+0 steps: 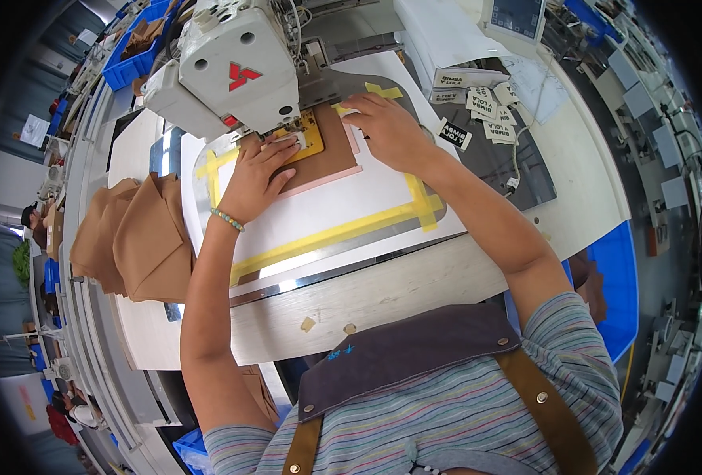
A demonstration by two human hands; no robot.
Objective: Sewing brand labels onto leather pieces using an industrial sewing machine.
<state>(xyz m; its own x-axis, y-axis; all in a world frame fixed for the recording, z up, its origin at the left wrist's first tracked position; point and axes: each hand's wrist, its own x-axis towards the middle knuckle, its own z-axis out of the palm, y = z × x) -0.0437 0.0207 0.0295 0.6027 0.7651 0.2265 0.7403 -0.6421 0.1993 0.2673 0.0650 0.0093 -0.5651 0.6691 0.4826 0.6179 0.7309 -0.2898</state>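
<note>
A flat brown panel (319,168) with a pale pink edging lies on a white sheet (287,226) framed with yellow tape. Its far part reaches under the head of a white sewing machine (236,67). On the panel sits a yellow plate (312,136) with small holes. My left hand (254,178) lies open on the panel's left side, fingertips against the plate near the needle area. At the panel's far right edge rests my right hand (386,131), its fingers bent and apart; the fingertips touch the edge.
Stacked brown fabric pieces (141,237) lie left of the sheet. Small printed labels (493,111) and a dark label (454,134) lie to the right, beside a cable (515,158). A control screen (515,17) stands far right; a blue bin (616,285) is below the table's right edge.
</note>
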